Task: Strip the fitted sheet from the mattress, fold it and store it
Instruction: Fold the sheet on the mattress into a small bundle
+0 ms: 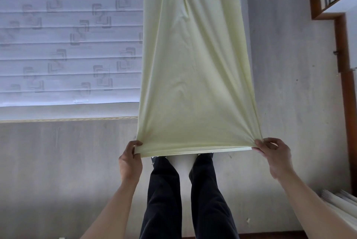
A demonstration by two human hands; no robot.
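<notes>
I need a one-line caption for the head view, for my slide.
Both hands, left and right, hold the folded pale yellow sheet stretched beside the bare mattress.

One view only, worn on your head. It faces steeply down past your forearms and legs (189, 196) to the floor (58, 161), close in; the mattress (69, 36) fills the upper left, a door frame (345, 76) the right edge.

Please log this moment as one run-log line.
stage: folding | pale yellow fitted sheet: off bare quilted mattress, stretched taut | left hand: pinching near corner | right hand: pinching other corner
</notes>
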